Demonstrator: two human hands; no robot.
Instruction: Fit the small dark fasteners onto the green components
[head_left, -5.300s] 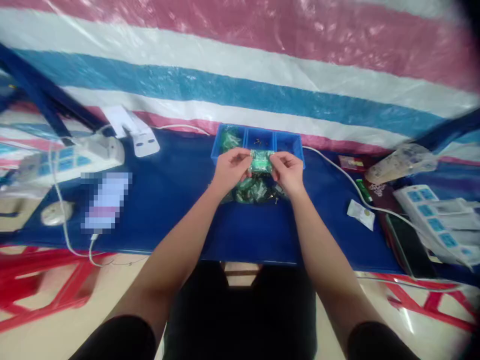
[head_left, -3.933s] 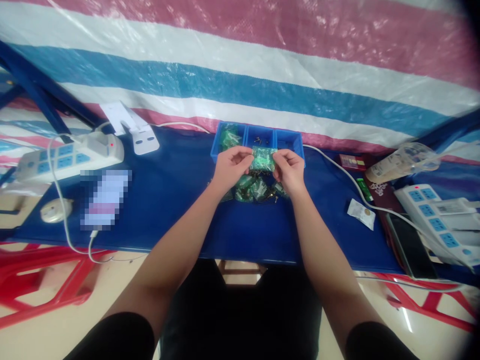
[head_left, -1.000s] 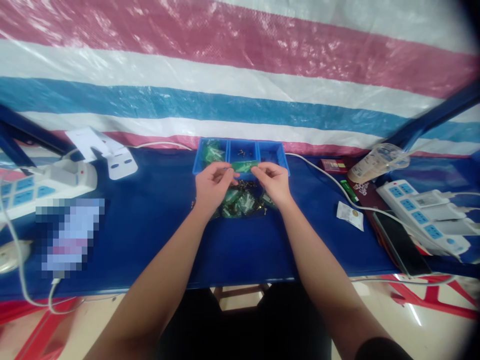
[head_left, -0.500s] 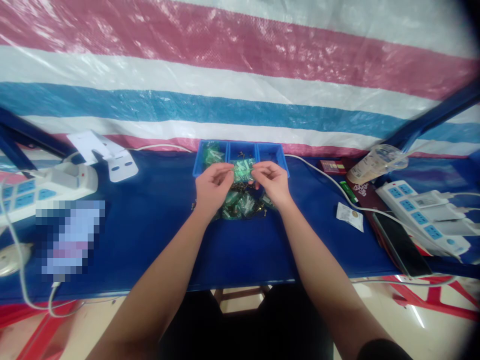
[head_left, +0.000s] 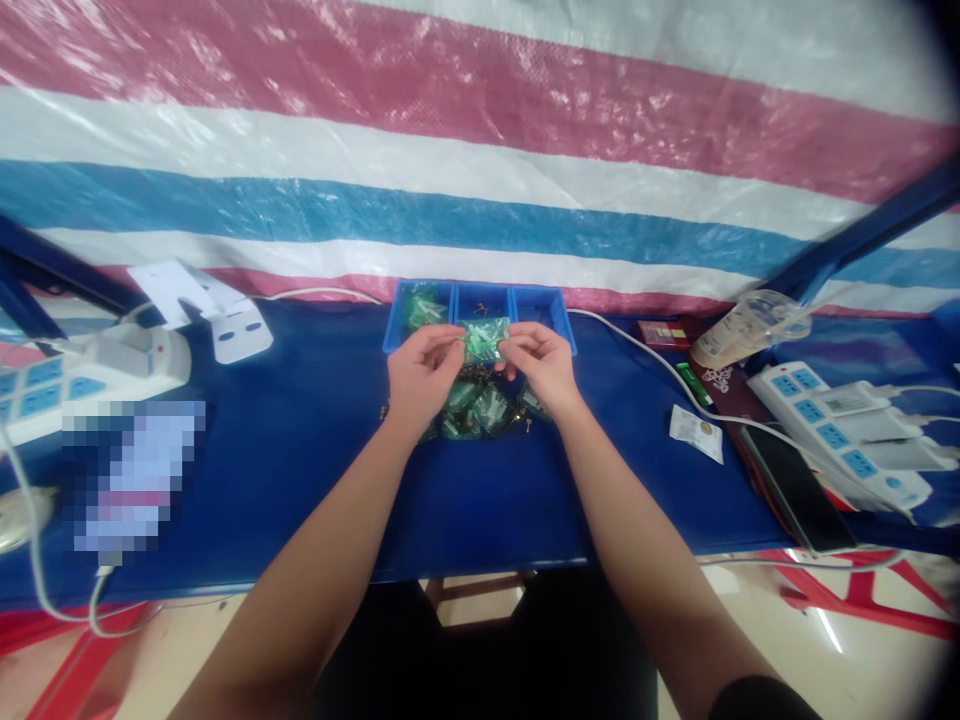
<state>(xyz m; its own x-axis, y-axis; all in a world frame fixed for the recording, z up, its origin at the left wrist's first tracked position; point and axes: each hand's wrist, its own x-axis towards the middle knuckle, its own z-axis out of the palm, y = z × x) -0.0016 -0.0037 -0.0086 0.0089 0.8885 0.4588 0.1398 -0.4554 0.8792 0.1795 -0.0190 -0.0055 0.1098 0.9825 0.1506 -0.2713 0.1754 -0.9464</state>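
Note:
Between my two hands a small green-tinted clear plastic bag (head_left: 484, 340) is stretched, with pale pieces inside that are too small to name. My left hand (head_left: 424, 372) pinches its left edge, and my right hand (head_left: 541, 365) pinches its right edge. Just below lies a pile of similar green bags (head_left: 480, 408) with small brass-coloured parts (head_left: 523, 412) around it. Behind the hands stands a blue three-compartment tray (head_left: 511, 315). Green bags (head_left: 422, 305) fill its left compartment, and a few small metal bits lie in the middle one.
On the left are a power strip (head_left: 97, 380), a white stand (head_left: 232, 320) and a blurred-out phone (head_left: 139, 480). To the right are a plastic cup (head_left: 742, 328), a white sachet (head_left: 696, 434), a dark phone (head_left: 799, 490) and another power strip (head_left: 832, 425). Cables cross the blue table (head_left: 480, 520).
The bag is held slightly flatter and wider between my fingers. Both hands stay nearly in place, and the whole view has shifted a little.

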